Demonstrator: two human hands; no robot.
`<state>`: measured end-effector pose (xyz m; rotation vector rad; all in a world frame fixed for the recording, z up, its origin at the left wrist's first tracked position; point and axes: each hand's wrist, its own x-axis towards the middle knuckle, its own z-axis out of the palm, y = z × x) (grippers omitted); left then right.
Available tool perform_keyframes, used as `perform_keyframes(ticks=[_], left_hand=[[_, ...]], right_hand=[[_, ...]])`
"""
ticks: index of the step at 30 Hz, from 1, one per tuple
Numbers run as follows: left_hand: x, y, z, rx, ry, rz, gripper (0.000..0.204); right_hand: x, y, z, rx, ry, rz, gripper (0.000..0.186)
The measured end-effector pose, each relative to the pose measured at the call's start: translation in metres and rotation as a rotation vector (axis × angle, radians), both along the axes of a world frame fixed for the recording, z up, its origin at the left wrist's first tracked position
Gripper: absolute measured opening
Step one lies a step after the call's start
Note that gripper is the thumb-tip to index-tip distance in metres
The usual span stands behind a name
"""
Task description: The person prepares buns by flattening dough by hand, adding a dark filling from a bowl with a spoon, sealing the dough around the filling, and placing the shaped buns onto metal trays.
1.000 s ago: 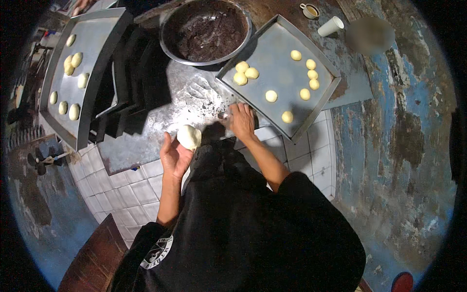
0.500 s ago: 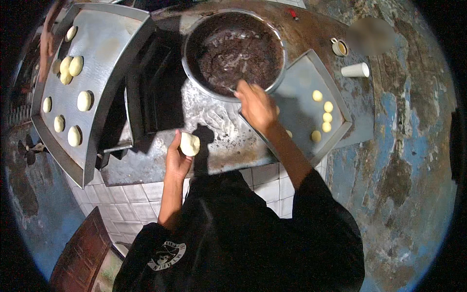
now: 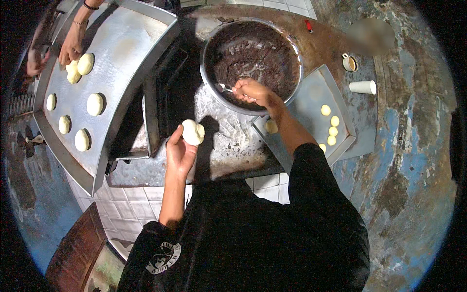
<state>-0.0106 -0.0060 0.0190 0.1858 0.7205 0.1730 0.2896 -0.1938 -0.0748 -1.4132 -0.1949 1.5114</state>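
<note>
In my left hand (image 3: 180, 156) rests a pale dough ball (image 3: 193, 132), its side dented, held up on the fingers with the thumb beside it. My right hand (image 3: 255, 92) is closed on a small metal spoon (image 3: 225, 88) above the near side of a wide metal bowl (image 3: 206, 73). Dark brown, crumbly-looking filling (image 3: 250, 56) covers the inside of the bowl. The spoon points left toward the bowl's rim, and I cannot make out whether anything is on it.
A raised metal tray (image 3: 141, 24) at left carries several dough balls (image 3: 95, 104); another person's hand (image 3: 72, 48) touches a cluster there. A lower tray (image 3: 304, 104) at right holds small yellowish balls (image 3: 333, 120). Beyond it are a cup (image 3: 349, 63) and a white tumbler (image 3: 362, 87).
My right hand has shifted left over the bowl, bringing the spoon into clearer view. The other person's hand has reached the dough cluster on the left tray. My left hand still holds its dough ball.
</note>
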Motion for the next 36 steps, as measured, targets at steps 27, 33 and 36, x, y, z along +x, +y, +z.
perform_keyframes(ticks=[27,33,36], left_hand=[[-0.08,-0.148,0.075,-0.13,-0.307,-0.231,0.056],[-0.119,-0.124,0.069,0.423,-0.053,-0.535,0.046],[-0.132,-0.121,0.084,0.556,-0.033,-0.55,0.05]], right_hand=[[-0.305,-0.106,0.132,0.516,0.076,-0.655,0.062],[-0.329,-0.127,0.165,0.393,-0.156,-0.307,0.074],[-0.339,-0.119,0.176,0.231,-1.064,-0.14,0.089]])
